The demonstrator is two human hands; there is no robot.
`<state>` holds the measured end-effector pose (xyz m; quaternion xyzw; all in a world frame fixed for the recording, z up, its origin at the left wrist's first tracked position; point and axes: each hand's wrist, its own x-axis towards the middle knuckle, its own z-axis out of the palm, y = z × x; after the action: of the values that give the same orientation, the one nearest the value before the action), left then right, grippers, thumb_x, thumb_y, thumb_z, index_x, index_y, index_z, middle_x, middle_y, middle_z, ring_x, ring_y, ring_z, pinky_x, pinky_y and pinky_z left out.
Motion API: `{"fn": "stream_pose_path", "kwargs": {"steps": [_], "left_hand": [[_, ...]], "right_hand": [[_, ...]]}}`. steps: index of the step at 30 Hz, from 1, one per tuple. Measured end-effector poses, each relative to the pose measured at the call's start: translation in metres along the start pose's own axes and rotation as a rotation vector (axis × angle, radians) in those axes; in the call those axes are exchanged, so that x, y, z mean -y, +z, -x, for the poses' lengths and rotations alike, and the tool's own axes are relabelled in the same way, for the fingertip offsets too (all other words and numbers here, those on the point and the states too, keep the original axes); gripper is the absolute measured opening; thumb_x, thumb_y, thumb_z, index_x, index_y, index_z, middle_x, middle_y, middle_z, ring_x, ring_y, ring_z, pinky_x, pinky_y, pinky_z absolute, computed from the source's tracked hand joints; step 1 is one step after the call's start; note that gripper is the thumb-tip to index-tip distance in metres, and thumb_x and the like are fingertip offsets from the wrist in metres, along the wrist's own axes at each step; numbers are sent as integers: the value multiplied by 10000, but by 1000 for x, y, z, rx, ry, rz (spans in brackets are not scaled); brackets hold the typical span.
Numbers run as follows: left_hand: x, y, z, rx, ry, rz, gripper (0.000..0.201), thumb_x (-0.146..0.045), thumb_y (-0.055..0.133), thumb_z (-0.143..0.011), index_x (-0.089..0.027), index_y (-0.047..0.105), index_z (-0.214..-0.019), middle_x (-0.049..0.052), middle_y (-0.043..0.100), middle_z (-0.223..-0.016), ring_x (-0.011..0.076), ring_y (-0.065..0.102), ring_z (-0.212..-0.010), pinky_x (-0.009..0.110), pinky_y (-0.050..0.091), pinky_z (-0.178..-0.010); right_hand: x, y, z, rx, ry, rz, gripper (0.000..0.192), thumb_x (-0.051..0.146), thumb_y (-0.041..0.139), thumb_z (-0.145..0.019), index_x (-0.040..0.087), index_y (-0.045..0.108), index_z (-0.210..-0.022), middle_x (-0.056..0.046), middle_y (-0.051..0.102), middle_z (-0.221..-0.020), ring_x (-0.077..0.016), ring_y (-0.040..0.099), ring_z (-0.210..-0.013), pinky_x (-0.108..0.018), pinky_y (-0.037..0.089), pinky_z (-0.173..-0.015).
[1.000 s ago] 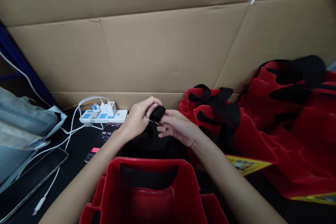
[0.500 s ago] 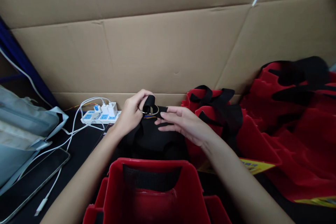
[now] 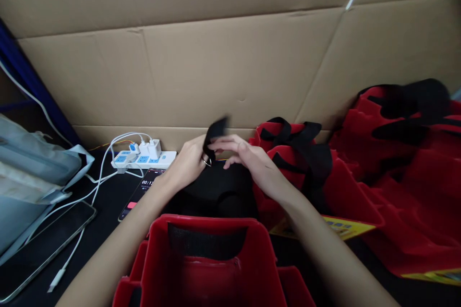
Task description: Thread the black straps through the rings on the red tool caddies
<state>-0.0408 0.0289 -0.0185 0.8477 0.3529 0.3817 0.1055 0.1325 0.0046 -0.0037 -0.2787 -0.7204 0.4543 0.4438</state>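
Cardboard (image 3: 223, 62) walls off the back of the dark surface (image 3: 104, 201). Red bags (image 3: 396, 177) with black handles pile up on the right, and another red bag (image 3: 201, 268) stands open nearest the person. A grey pouch (image 3: 32, 172) and a tablet (image 3: 39, 244) lie at left, beside a power strip (image 3: 144, 159) and a phone (image 3: 144, 189). Above black fabric (image 3: 219, 187), the left hand (image 3: 189, 163) pinches a metal ring (image 3: 206, 160), while the right hand (image 3: 248, 160) has its fingers (image 3: 225, 143) closed on the black strap (image 3: 215, 132) that rises from the ring.
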Motion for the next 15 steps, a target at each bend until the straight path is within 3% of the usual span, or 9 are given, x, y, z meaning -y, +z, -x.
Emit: {"fn": "stream_pose_path", "kwargs": {"steps": [3,6,9,12,15], "left_hand": [[-2,1,1,16,-20,30,247,23,406,-745,-159,554,-819,17,607,-784,122,551,-709,229,420,-655],[-6,0,1,35,-34,-10,135,-58,471,-769,-163,529,-829,-9,588,-735,100,517,-641,201,383,-589],[-8,-3,-1,-29,-67,-121,68,-140,557,-726,-162,524,-782,-26,559,-680,98,485,-623,206,361,-593],[-9,-7,-1,-146,-170,-208,148,-224,595,-696,-157,479,-634,-41,484,-578,96,425,-572,211,315,-550],[-10,-11,1,-122,-294,-101,273,-307,580,-734,-149,455,-551,-57,403,-485,70,335,-482,197,261,-477]], "right_hand": [[-4,2,0,11,-39,1,386,393,297,-936,217,640,-964,-53,505,-1184,-144,538,-962,-216,460,-643],[-7,3,0,11,18,1,161,316,488,-874,198,555,-961,-38,562,-992,-102,548,-803,-169,417,-537],[-9,5,0,34,79,-18,182,284,580,-813,185,525,-955,-11,549,-846,-77,511,-670,-150,398,-463],[-9,5,-1,36,98,-50,178,267,602,-790,166,596,-937,1,501,-778,-69,480,-614,-163,432,-443],[-8,1,-2,54,94,-190,201,219,638,-755,179,625,-951,20,474,-729,-67,494,-600,-170,469,-445]]}}
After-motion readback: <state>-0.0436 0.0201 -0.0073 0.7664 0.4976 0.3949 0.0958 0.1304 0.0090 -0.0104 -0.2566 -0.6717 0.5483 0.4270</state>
